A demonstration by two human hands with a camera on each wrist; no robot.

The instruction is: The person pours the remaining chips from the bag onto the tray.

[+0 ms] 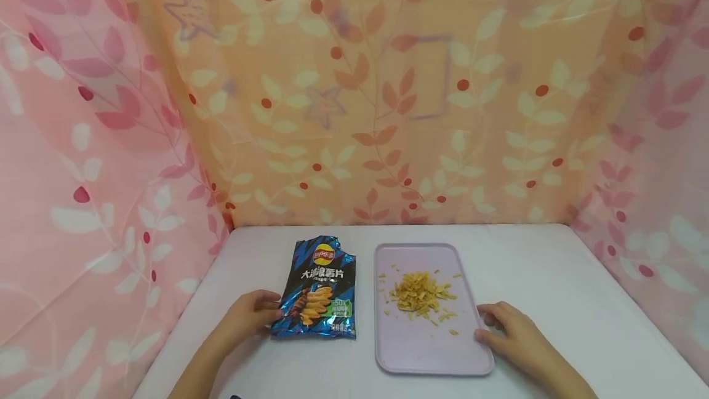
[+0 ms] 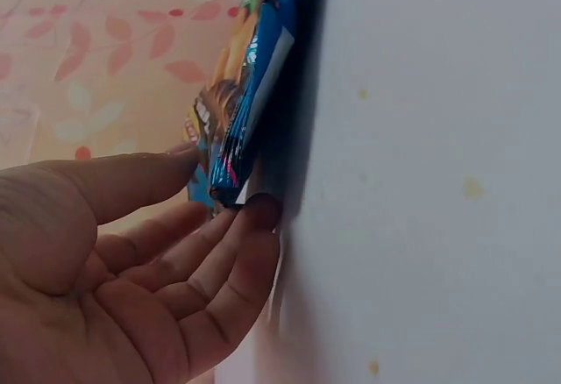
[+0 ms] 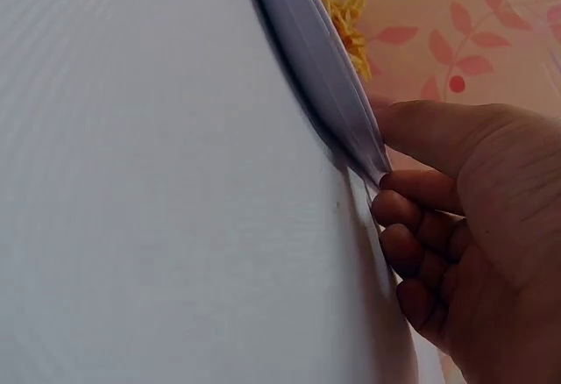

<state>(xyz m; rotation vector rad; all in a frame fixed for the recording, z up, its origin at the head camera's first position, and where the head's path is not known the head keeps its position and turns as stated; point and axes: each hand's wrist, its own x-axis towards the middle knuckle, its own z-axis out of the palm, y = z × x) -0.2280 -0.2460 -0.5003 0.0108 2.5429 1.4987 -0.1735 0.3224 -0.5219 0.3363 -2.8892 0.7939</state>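
Note:
A blue and black potato chip bag (image 1: 320, 288) lies on the white table, its top edge ragged and torn. My left hand (image 1: 252, 316) is at its lower left edge; in the left wrist view the thumb (image 2: 145, 182) is against the front and the fingers curl at the back, pinching the edge. To the right lies a pale purple tray (image 1: 426, 353) bearing a heap of broken yellow potato chips (image 1: 418, 293). My right hand (image 1: 512, 334) pinches the tray's right rim; the right wrist view shows thumb (image 3: 429, 130) above and curled index finger below.
The white table (image 1: 249, 263) is bounded by flowered cloth at the back (image 1: 354, 109) and both sides. A small dark object (image 1: 235, 396) shows at the bottom edge of the head view. Small yellow crumbs (image 2: 473, 188) dot the white surface in the left wrist view.

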